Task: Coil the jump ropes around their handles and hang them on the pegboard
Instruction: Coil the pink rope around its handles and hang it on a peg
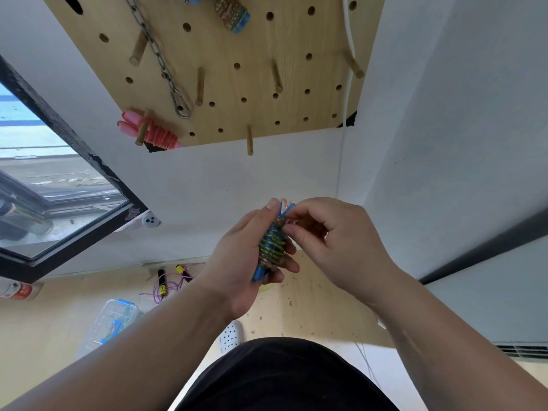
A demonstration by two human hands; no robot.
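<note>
My left hand (241, 256) grips a blue-handled jump rope (270, 247) upright in front of me, its greenish rope coiled tightly round the paired handles. My right hand (323, 232) pinches the rope's end near the top of the coil. Above, the wooden pegboard (314, 34) carries a coiled pink jump rope (154, 130) on a lower-left peg and a second coiled blue-handled jump rope (232, 13) at the top. A purple jump rope (170, 281) with black and yellow handles lies loose on the floor.
A metal chain (161, 63) with a clip hangs on the board's left, a white cord (349, 34) on its right. Several bare pegs stick out, one at the bottom edge (250, 140). A clear plastic box (109, 324) sits on the floor; a window (44, 185) is left.
</note>
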